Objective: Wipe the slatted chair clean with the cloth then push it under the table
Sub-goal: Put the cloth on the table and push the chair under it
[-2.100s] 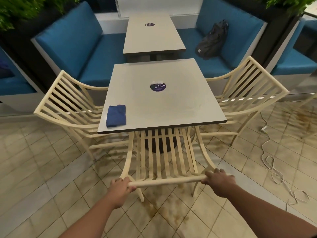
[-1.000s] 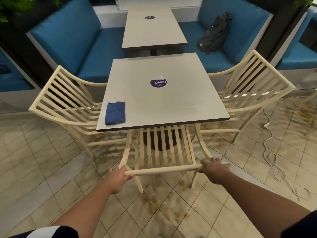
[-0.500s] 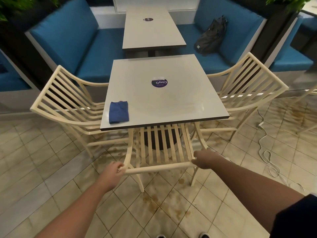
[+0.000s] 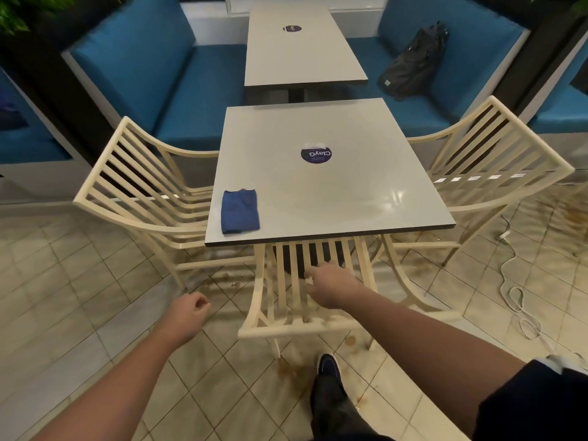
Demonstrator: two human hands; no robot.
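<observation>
The cream slatted chair (image 4: 288, 324) stands in front of me with its seat under the near edge of the grey table (image 4: 350, 202); only its backrest sticks out. A folded blue cloth (image 4: 239, 211) lies on the table's near left corner. My left hand (image 4: 190, 311) hangs loosely curled over the floor, left of the chair, touching nothing. My right hand (image 4: 331, 286) reaches over the backrest slats with fingers spread, holding nothing.
Two more slatted chairs flank the table, one at the left (image 4: 143, 192) and one at the right (image 4: 490, 167). A white cable (image 4: 515, 297) trails on the tiled floor at right. Blue benches, a second table (image 4: 302, 55) and a black bag (image 4: 413, 65) lie beyond. My shoe (image 4: 329, 366) is near the chair.
Both hands pushed the chair forward under the table, then let go of its top rail. The left hand drew off to the left; the right hand moved over the slats.
</observation>
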